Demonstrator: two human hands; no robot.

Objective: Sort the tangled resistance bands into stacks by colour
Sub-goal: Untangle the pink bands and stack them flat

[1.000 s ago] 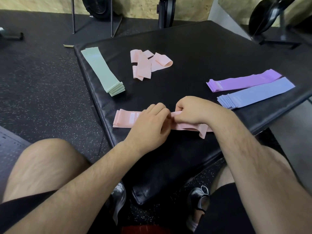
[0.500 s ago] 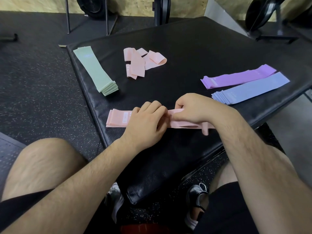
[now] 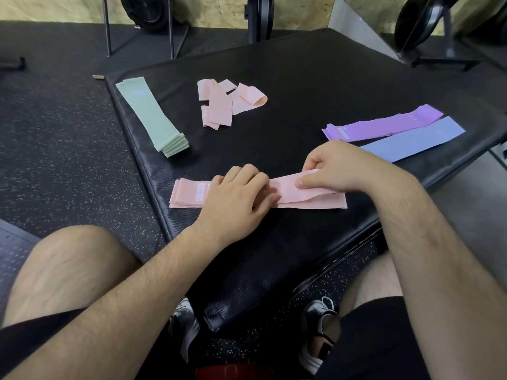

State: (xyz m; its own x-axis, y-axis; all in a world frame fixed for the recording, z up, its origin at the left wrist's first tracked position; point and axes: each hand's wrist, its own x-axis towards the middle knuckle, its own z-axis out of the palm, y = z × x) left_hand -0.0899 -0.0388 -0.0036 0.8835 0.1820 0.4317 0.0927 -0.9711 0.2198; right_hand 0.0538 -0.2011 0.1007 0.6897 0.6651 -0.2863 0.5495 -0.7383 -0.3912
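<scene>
A flat stack of pink bands (image 3: 189, 193) lies near the front edge of the black mat (image 3: 301, 86). My left hand (image 3: 236, 198) rests on its middle with fingers lightly bent, pressing it down. My right hand (image 3: 337, 165) pinches the top pink band (image 3: 290, 185) at the stack's right part, between thumb and fingers. A tangled heap of pink bands (image 3: 225, 102) sits further back. A green stack (image 3: 153, 119) lies at the left. A purple stack (image 3: 384, 127) and a blue stack (image 3: 417, 141) lie side by side at the right.
The mat's front corner hangs between my knees, with my shoes (image 3: 318, 333) below it. Speckled rubber floor (image 3: 55, 138) surrounds the mat. Gym equipment stands (image 3: 428, 31) and metal legs (image 3: 107, 26) line the back wall.
My right hand has slid to the right along the top pink band, drawing it out flat over the stack. My left hand stays on the stack's middle.
</scene>
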